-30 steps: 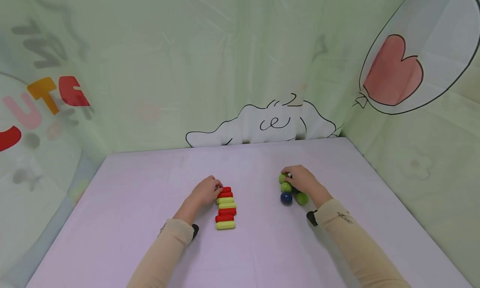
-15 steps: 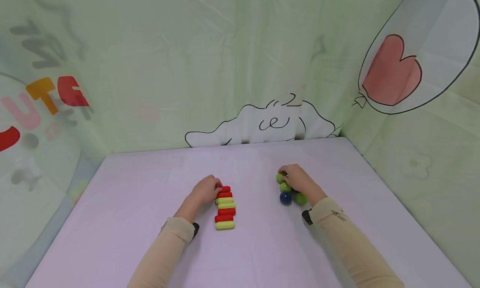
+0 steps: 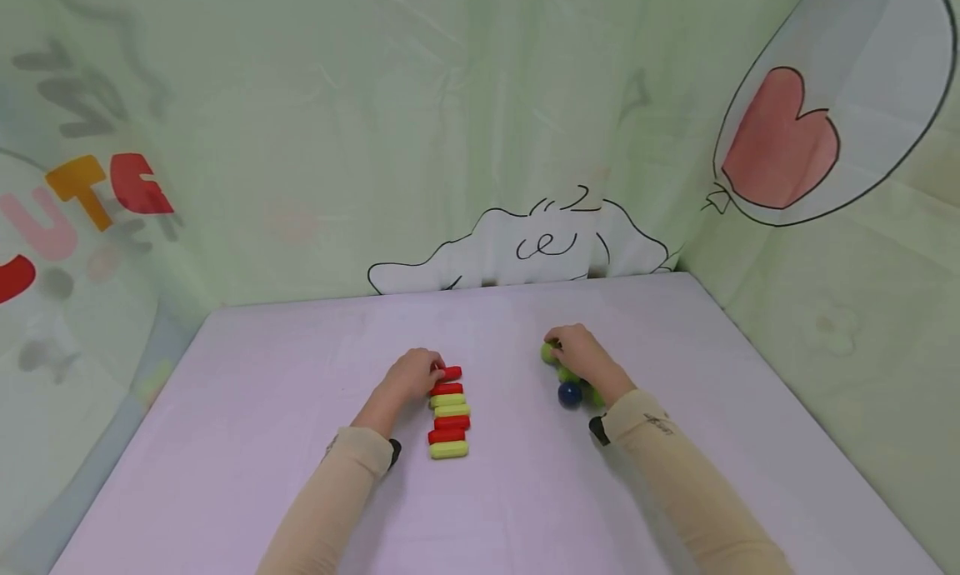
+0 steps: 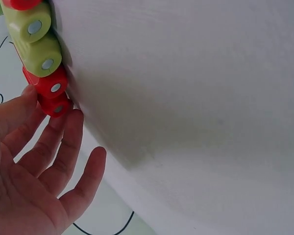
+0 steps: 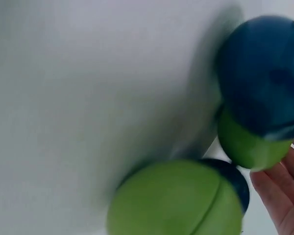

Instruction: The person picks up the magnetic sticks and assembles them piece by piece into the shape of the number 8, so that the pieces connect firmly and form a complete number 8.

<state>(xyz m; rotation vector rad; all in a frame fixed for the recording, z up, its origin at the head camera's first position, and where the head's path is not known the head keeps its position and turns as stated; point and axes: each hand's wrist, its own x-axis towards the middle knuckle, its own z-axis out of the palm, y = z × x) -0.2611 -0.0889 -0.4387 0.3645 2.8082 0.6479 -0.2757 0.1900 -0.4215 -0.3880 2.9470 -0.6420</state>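
Short rods in red and yellow-green (image 3: 448, 449) lie side by side in a column on the table, grey discs set in their ends. At the column's far end my left hand (image 3: 411, 375) pinches the last red rod (image 3: 452, 372), thumb on one side and fingertips on the other in the left wrist view. My right hand (image 3: 587, 360) holds a green ball (image 3: 548, 353) between thumb and fingers. Close below that hand are a blue ball (image 3: 570, 394) and more green balls (image 3: 567, 375), partly covered. A dark blue ball (image 5: 239, 183) shows behind the nearest green ball (image 5: 171, 203).
The pale lilac tabletop (image 3: 495, 492) runs back to a printed green curtain (image 3: 337, 142). Curtain also hangs along the left and right sides. Table surface separates the rods from the balls.
My right hand has moved left with the green ball, away from its previous place above the others. The far red rod now sits slightly apart from the column, with my left hand nearly still.
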